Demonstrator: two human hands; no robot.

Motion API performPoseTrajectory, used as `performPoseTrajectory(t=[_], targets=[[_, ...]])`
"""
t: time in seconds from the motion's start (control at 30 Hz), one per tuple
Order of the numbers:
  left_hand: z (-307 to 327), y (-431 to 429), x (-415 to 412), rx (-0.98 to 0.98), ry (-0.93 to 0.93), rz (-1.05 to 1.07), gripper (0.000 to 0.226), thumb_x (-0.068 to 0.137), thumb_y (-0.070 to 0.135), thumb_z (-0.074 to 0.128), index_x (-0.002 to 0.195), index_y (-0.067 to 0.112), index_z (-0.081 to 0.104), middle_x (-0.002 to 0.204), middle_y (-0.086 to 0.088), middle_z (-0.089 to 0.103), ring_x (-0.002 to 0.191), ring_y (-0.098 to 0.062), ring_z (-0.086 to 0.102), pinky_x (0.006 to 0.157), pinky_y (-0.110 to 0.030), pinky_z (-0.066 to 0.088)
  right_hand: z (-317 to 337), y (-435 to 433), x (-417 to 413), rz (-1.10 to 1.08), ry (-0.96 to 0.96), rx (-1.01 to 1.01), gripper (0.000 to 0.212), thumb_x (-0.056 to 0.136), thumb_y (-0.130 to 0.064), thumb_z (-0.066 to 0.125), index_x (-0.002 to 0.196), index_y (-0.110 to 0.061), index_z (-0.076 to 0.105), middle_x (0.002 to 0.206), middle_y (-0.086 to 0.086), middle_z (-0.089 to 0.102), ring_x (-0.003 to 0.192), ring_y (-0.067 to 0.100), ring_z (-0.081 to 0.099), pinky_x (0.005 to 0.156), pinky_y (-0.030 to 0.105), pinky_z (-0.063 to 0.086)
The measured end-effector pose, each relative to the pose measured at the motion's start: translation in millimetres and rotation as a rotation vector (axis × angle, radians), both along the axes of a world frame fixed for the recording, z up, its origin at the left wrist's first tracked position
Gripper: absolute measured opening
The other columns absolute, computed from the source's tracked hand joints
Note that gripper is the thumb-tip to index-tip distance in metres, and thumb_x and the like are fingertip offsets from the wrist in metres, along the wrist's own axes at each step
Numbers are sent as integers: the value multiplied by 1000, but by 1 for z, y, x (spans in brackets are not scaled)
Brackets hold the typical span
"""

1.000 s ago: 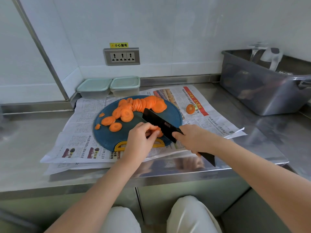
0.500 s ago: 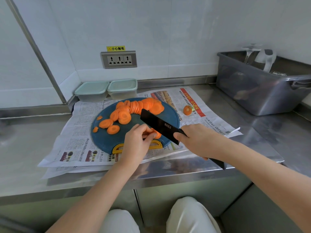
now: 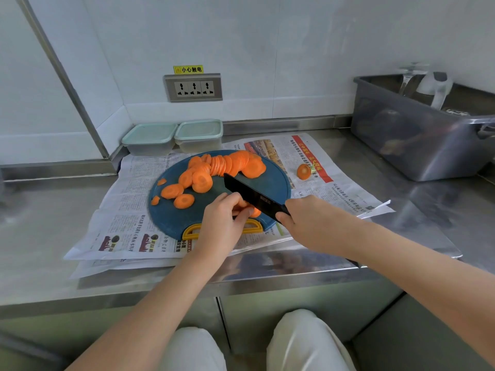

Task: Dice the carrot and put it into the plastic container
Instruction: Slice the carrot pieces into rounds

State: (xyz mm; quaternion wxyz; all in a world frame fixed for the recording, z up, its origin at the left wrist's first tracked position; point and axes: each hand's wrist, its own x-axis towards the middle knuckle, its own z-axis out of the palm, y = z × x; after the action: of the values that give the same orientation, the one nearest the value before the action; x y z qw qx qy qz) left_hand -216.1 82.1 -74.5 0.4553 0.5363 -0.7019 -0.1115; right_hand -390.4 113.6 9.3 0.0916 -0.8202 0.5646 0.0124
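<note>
A round blue cutting board (image 3: pixel 171 220) with a yellow handle lies on newspaper. Several orange carrot slices (image 3: pixel 222 167) are fanned and scattered across its far half. My left hand (image 3: pixel 223 218) curls its fingers over a small stack of carrot slices (image 3: pixel 255 212) at the board's near edge. My right hand (image 3: pixel 308 223) grips the handle of a black knife (image 3: pixel 250 195), whose blade lies right beside my left fingers over those slices. Two lidded plastic containers (image 3: pixel 199 135) stand against the wall behind the board.
A carrot end (image 3: pixel 304 171) lies on the newspaper (image 3: pixel 128 210) right of the board. A large grey tub (image 3: pixel 417 135) sits at the right on the steel counter (image 3: pixel 40 223). A wall socket (image 3: pixel 193 88) is above the containers.
The view has shifted slightly. Both hands stay at the board's near edge, with the knife blade staying against the slices held by my left hand.
</note>
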Motion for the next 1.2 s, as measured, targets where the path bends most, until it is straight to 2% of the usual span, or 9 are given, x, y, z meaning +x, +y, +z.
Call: performPoseTrajectory(t=[0.1,0.17,0.27,0.4,0.63,0.73,0.97,1.1,1.2], targets=[[-2,-1,1,-2,-4,2,18,79,11,74,73,18,59,72,19,51,67,5,58,63,-7,44,1,2,5,30,64,-29,25,105,-35,27,93,-15,37,69,-5,34,54,4,35,44,18,26],[-4,-3,2,-13,0,9,12,80,11,74,75,13,63,72,17,53,68,5,58,63,-14,47,-6,1,7,22,53,-33,25,105,-34,28,92,-13,37,68,-4,33,54,5,34,45,18,26],[-5,-4,2,-19,-2,20,13,81,10,73,74,13,62,74,8,59,65,0,60,62,-19,49,-18,-5,8,-26,-33,-23,26,103,-34,33,90,-13,40,71,-1,39,54,8,37,46,19,27],[-6,-4,2,-23,-16,27,14,82,10,72,74,10,60,77,-1,62,67,-9,63,62,-27,52,-21,-9,7,5,-12,-36,30,104,-35,32,98,-10,47,77,3,46,55,8,40,47,18,31],[-7,-3,-2,-41,-67,31,11,81,11,72,76,9,62,78,-1,60,68,-18,62,63,-41,53,-19,-10,12,45,32,-31,28,105,-28,29,96,-9,47,68,-4,32,65,16,45,50,18,30],[-8,-3,-2,-52,-77,36,9,82,12,71,78,10,64,79,-1,61,69,-17,62,63,-40,53,-26,-15,9,-9,-56,-16,30,103,-34,34,89,-10,45,68,0,40,54,10,39,46,19,30],[-7,0,-1,-58,-29,16,4,82,10,72,82,8,69,82,1,63,71,-11,63,66,-33,54,-22,-24,8,-125,-187,146,35,102,-35,38,76,-12,40,70,5,47,54,14,44,46,23,36],[-8,0,0,-12,30,14,4,81,10,73,83,10,70,84,1,64,75,-10,65,71,-33,56,-10,-23,-1,-239,-355,366,30,101,-37,40,87,-11,45,64,7,48,42,15,44,42,26,43],[-5,1,1,-11,27,17,9,80,10,74,78,15,67,81,2,63,73,-10,64,72,-31,55,-1,-18,-8,-244,-330,309,32,101,-37,38,91,-8,48,65,7,49,40,15,45,42,26,43]])
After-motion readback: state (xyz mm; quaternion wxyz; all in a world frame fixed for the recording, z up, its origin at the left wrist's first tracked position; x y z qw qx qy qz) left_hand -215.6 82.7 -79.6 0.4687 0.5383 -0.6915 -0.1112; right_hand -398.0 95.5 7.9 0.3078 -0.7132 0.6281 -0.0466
